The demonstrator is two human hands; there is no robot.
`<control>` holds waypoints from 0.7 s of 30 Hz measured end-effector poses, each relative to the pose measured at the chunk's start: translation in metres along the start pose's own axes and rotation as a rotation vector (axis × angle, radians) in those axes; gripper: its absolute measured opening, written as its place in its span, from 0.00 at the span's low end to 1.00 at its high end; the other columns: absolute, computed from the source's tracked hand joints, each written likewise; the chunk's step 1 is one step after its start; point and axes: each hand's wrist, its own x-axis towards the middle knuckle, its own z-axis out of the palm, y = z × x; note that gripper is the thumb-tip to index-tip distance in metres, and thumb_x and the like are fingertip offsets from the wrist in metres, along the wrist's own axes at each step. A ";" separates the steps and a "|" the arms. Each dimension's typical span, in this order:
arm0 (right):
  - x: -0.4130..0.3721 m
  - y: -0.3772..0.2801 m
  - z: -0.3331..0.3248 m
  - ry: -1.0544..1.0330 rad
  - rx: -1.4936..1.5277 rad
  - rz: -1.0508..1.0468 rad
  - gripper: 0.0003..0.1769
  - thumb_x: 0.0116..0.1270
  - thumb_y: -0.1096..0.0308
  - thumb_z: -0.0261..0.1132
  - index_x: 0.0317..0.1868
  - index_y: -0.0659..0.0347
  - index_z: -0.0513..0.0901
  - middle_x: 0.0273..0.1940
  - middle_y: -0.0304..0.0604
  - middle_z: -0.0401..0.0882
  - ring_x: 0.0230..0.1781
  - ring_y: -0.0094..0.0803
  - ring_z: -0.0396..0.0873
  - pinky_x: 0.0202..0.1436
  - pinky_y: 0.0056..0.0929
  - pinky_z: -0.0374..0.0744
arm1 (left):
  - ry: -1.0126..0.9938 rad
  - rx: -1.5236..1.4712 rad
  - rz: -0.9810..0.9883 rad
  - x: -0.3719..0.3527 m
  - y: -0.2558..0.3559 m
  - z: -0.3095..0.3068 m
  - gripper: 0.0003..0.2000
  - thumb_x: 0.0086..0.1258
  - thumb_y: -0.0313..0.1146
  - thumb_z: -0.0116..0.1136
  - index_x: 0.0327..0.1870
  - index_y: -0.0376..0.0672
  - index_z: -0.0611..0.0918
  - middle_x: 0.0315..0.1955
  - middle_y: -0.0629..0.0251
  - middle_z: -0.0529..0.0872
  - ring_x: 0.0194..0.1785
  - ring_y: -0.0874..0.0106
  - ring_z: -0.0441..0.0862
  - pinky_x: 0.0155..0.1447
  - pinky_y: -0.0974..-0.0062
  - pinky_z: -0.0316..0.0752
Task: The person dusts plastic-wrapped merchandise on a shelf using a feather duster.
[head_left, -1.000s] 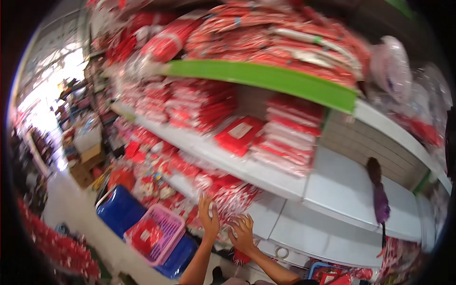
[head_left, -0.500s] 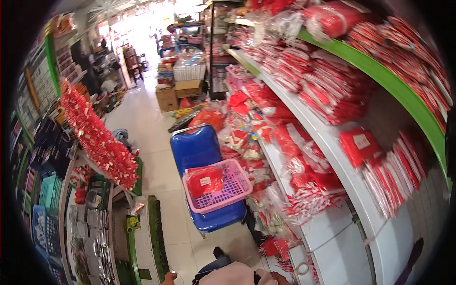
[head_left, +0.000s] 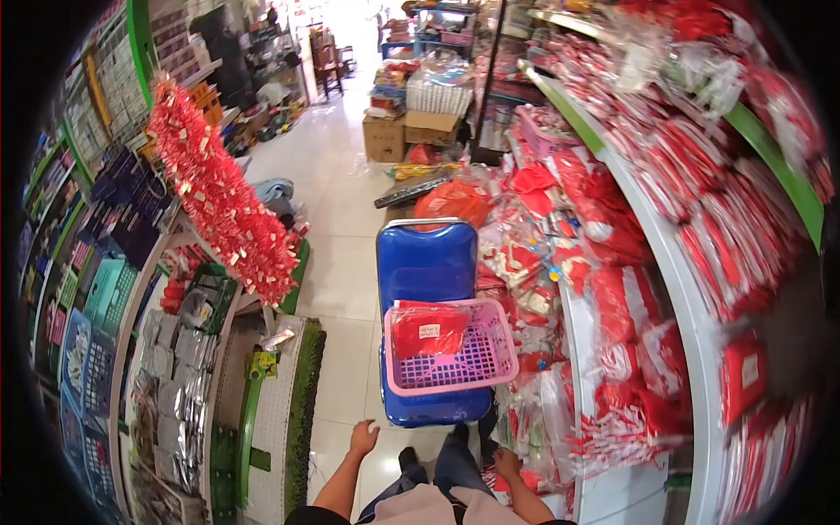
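My left hand (head_left: 364, 436) hangs over the tiled floor, left of the chair's front edge, holding nothing, its fingers apart. My right hand (head_left: 505, 462) is low beside my right leg, near plastic-wrapped goods; its fingers are too small and turned away to read. In front of me stands a blue padded chair (head_left: 427, 262). A pink plastic basket (head_left: 503, 359) rests on its seat, touched by neither hand. Inside the basket, on the left, lies a flat red packet (head_left: 429, 328) with a white handwritten label.
Shelves (head_left: 656, 236) of red and white packaged goods line the right. To the left, a red tinsel bundle (head_left: 219, 192) leans above a low rack (head_left: 302, 411) edged with green fringe. Cardboard boxes (head_left: 385, 138) stand farther along the aisle, and an orange bag (head_left: 453, 203) lies behind the chair.
My view has turned to the right and tilted down, so the chair and basket sit more centrally. Both forearms and hands now show more fully. The packet stays in the basket.
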 end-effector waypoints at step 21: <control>0.352 -0.297 0.040 -0.130 -0.190 -0.902 0.27 0.58 0.73 0.61 0.60 0.62 0.69 0.56 0.51 0.69 0.60 0.46 0.67 0.59 0.40 0.68 | -0.053 0.116 -0.400 0.150 0.105 0.041 0.36 0.62 0.47 0.53 0.70 0.44 0.57 0.71 0.63 0.54 0.69 0.51 0.58 0.62 0.50 0.65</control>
